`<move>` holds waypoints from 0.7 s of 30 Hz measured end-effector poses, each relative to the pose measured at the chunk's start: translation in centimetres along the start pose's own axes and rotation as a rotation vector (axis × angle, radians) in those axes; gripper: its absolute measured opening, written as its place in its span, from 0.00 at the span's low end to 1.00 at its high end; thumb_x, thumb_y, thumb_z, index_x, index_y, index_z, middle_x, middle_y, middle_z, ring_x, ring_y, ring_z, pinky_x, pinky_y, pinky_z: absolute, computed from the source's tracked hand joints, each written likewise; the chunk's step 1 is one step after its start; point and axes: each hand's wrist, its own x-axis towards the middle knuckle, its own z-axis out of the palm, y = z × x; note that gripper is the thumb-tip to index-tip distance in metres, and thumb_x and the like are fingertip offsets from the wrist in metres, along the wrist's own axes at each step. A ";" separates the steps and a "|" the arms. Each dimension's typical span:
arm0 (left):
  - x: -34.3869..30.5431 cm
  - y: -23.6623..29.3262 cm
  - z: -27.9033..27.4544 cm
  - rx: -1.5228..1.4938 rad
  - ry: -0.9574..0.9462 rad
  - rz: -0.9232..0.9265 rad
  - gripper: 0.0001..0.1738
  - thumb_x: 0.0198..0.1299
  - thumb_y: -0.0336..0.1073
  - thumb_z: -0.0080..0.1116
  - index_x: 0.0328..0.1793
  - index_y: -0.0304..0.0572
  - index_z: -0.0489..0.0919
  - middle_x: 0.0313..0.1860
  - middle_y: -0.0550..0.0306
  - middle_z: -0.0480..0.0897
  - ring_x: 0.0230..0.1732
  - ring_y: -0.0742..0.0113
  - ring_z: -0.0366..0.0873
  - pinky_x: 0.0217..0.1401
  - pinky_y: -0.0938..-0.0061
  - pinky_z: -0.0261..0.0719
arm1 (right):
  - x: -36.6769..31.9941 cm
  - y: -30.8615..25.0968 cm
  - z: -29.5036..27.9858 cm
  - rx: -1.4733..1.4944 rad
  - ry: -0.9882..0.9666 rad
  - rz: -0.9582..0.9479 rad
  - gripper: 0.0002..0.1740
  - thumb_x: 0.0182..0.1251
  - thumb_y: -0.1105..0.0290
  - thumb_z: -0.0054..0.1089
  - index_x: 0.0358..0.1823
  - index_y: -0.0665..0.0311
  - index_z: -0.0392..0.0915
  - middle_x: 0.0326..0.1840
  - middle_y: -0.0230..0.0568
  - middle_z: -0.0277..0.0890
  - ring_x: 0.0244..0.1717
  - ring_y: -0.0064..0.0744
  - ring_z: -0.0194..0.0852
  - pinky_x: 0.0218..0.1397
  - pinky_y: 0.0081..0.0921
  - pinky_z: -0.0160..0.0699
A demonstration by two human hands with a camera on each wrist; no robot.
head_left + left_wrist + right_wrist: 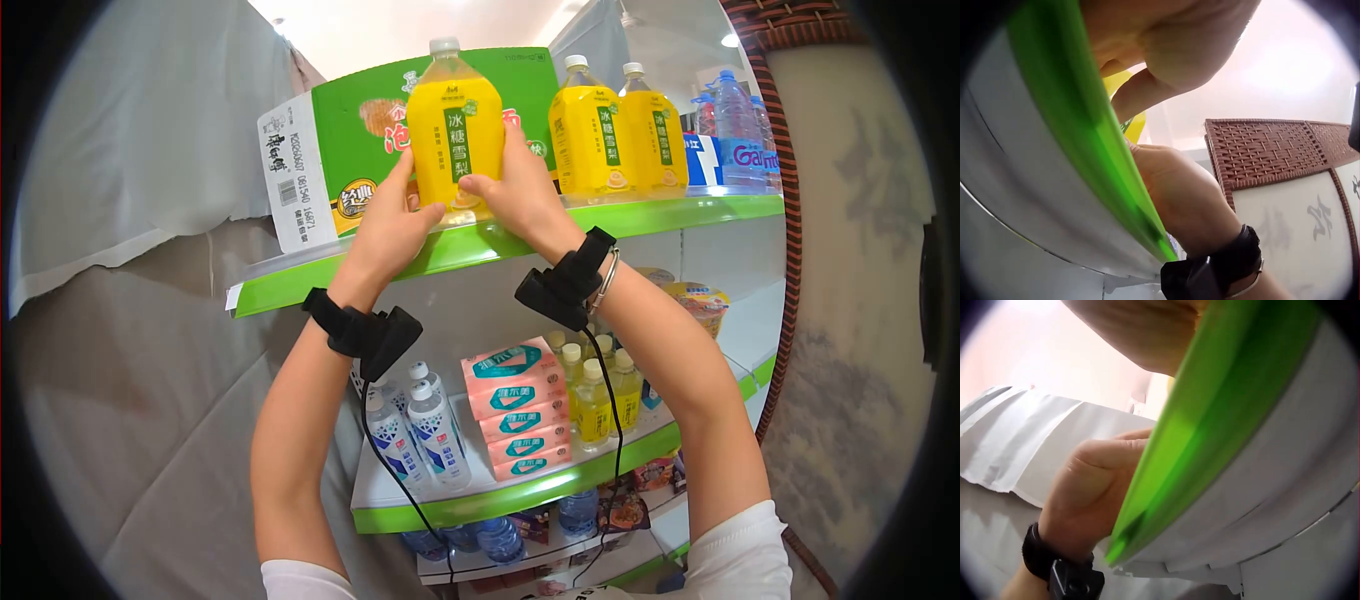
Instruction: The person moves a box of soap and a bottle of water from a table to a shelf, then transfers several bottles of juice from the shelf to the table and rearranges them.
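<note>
A large bottle of yellow drink (445, 115) with a white cap stands upright at the front of the top shelf, its base close over the green shelf edge (640, 212). My left hand (392, 228) holds its left side, thumb toward the front. From the right, my right hand (525, 190) grips it with the thumb across the lower label. In the left wrist view, only slivers of the bottle (1138, 128) show between the hands. The shelf edge (1179, 434) hides the left fingertips in the right wrist view.
Behind the bottle is a green noodle carton (350, 110). Two matching yellow bottles, one of them here (590, 130), stand to its right, near water bottles (738, 125). Lower down are pink tissue packs (515, 400) and white-capped bottles (437, 430). Grey cloth (150, 150) hangs at left.
</note>
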 end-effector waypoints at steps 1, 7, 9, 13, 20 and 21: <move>-0.2 -0.4 0.3 0.025 0.075 0.137 0.36 0.54 0.22 0.53 0.71 0.31 0.55 0.61 0.43 0.70 0.61 0.59 0.70 0.62 0.71 0.68 | -0.3 -0.3 -0.1 0.046 0.089 -0.117 0.33 0.50 0.73 0.66 0.55 0.72 0.59 0.46 0.57 0.75 0.49 0.52 0.75 0.52 0.36 0.73; -2.0 3.7 0.8 0.156 0.207 0.383 0.38 0.55 0.24 0.53 0.73 0.32 0.52 0.71 0.41 0.58 0.70 0.52 0.58 0.70 0.65 0.57 | -1.2 -4.0 -3.2 0.168 0.216 -0.389 0.32 0.50 0.75 0.65 0.54 0.72 0.58 0.44 0.59 0.75 0.46 0.58 0.75 0.46 0.38 0.75; -3.3 5.3 1.5 0.282 0.266 0.437 0.38 0.55 0.24 0.53 0.73 0.32 0.52 0.71 0.41 0.58 0.71 0.50 0.56 0.71 0.64 0.54 | -2.6 -5.6 -4.4 0.193 0.202 -0.394 0.32 0.50 0.76 0.64 0.55 0.72 0.57 0.45 0.59 0.75 0.45 0.57 0.75 0.45 0.37 0.76; -8.1 6.8 3.3 0.221 0.276 0.530 0.38 0.59 0.20 0.45 0.75 0.35 0.46 0.72 0.49 0.55 0.69 0.60 0.58 0.69 0.67 0.56 | -9.1 -8.4 -6.5 0.263 0.111 -0.304 0.33 0.54 0.76 0.63 0.59 0.70 0.56 0.50 0.51 0.72 0.49 0.44 0.75 0.47 0.32 0.77; -21.4 5.0 6.9 -0.399 -0.086 0.104 0.48 0.54 0.27 0.53 0.73 0.26 0.36 0.72 0.40 0.49 0.72 0.51 0.51 0.72 0.63 0.46 | -23.8 -11.9 -8.9 0.009 -0.154 0.159 0.54 0.55 0.60 0.67 0.71 0.72 0.36 0.58 0.58 0.66 0.46 0.51 0.76 0.43 0.30 0.77; -23.3 4.1 7.6 -0.428 -0.137 0.032 0.48 0.54 0.29 0.55 0.73 0.25 0.36 0.72 0.40 0.49 0.72 0.51 0.50 0.73 0.63 0.45 | -26.0 -10.8 -8.7 -0.047 -0.104 0.060 0.56 0.55 0.59 0.67 0.72 0.71 0.34 0.65 0.59 0.59 0.57 0.53 0.68 0.51 0.32 0.73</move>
